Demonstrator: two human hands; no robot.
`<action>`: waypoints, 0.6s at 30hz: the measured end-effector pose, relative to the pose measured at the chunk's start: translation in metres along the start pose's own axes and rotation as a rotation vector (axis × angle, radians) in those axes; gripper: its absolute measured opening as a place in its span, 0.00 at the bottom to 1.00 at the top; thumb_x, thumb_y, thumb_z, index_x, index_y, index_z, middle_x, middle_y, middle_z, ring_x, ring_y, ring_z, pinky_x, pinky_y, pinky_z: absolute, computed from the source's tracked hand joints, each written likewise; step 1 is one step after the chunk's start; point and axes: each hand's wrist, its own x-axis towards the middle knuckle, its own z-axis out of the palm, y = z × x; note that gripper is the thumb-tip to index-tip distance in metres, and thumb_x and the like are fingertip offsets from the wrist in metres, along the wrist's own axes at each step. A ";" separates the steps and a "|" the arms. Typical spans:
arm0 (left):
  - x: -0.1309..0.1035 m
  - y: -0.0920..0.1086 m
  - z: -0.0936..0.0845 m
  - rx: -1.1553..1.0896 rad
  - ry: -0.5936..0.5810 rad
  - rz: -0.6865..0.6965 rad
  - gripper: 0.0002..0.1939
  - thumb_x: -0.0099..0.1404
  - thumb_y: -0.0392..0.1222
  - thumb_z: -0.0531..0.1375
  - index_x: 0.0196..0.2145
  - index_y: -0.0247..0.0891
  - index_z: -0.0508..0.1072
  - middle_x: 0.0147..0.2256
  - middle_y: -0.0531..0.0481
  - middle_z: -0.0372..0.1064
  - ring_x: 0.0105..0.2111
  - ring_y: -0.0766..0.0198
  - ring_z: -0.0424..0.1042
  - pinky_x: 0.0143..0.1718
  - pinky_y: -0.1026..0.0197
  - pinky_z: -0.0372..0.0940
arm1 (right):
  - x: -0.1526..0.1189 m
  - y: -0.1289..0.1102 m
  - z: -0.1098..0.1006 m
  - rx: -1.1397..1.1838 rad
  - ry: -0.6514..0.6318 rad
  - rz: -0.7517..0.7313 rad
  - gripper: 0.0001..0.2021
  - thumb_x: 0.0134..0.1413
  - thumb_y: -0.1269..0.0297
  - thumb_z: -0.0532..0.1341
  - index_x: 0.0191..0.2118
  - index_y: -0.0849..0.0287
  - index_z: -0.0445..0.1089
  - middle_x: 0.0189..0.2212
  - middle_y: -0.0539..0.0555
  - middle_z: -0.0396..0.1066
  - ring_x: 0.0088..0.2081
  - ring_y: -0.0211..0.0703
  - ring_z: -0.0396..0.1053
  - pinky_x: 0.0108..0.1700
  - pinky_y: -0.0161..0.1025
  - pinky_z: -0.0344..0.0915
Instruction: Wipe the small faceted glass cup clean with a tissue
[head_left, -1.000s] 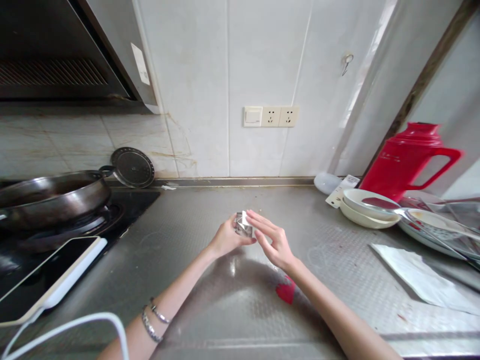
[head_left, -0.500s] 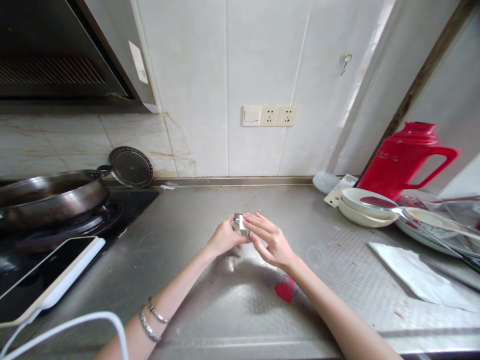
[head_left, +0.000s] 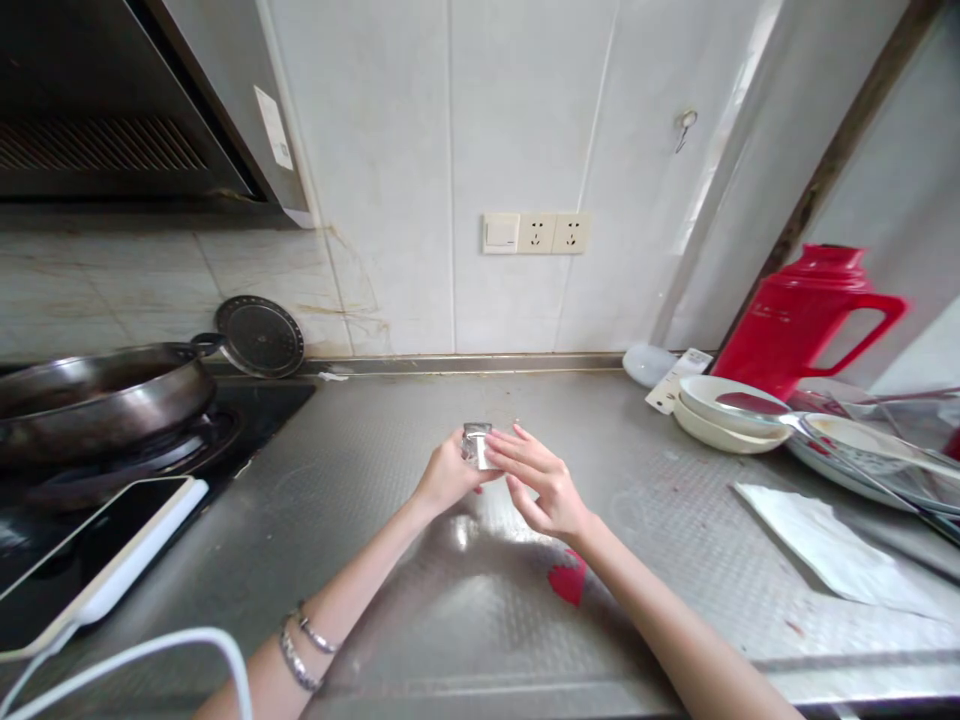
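My left hand (head_left: 444, 474) is closed around a small silvery, see-through-looking box (head_left: 478, 445) with a white strip on its face. Its exact kind I cannot make out. The fingers of my right hand (head_left: 544, 482) are stretched out, their tips lying against the box's right side, with the thumb apart below. Both hands are above the middle of the metal counter (head_left: 390, 640). A flat red patch (head_left: 568, 578) shows beside my right forearm. Two silver bracelets (head_left: 300, 655) circle my left wrist.
On the left, a steel pan (head_left: 112, 395) sits on the black stove, with a phone (head_left: 97, 560) and white cable in front. To the right are stacked bowls (head_left: 727, 425), a red thermos (head_left: 795, 315) and a white paper sheet (head_left: 825, 545). A tiled wall with sockets (head_left: 536, 233) stands behind.
The box is turned slightly, showing more of its silvery top and white strip. My right thumb has moved a little away from it. The whole view has shifted slightly.
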 end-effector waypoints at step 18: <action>-0.006 0.017 0.000 -0.069 -0.106 -0.158 0.28 0.45 0.43 0.70 0.43 0.35 0.68 0.25 0.55 0.67 0.20 0.69 0.66 0.19 0.66 0.64 | 0.003 0.011 0.001 0.656 -0.140 0.539 0.34 0.46 0.71 0.56 0.61 0.47 0.56 0.63 0.53 0.53 0.62 0.54 0.54 0.58 0.54 0.59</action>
